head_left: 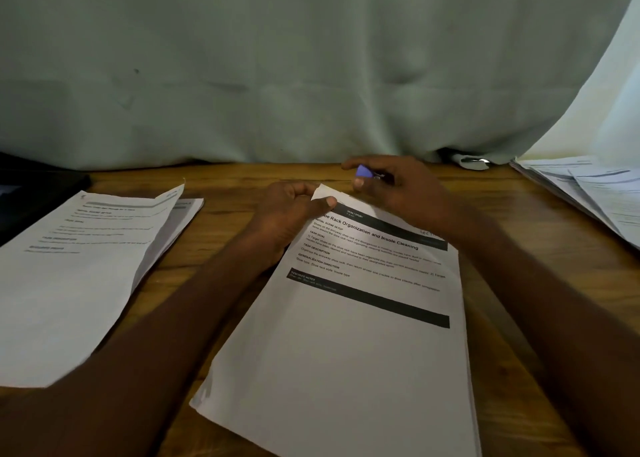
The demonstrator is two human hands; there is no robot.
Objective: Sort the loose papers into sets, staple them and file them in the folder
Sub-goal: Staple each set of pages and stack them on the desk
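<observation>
Head view puts us over a wooden table (214, 269) with a paper set (349, 345) lying at a slant in front of us, its heading reading "Rack Organization and Insole Cleaning"; the start of that heading is covered by our left thumb, and the set's near edge runs off the bottom of the frame. Our left hand (291, 210) pinches the set's top left corner, thumb on top and fingers curled under, lifting the corner slightly off the table. Our right hand (391, 182) hovers just beyond that corner, fingers curled around a small blue-purple tool (363, 171) with a bit of metal showing; most of it is buried in the hand, so we cannot say for certain that it is a stapler. Whether it touches the paper we cannot tell.

To our left lies another pile of printed sheets (79, 269), the top one with a raised far corner; its text is too blurred to read. A dark flat object (38, 193) sits at the far left edge, cut off and too dim to identify. At the far right more papers (588, 193) overlap, partly cropped. A pale green cloth (311, 68) hangs behind the table, with something metallic (474, 161) peeking from under its hem.
</observation>
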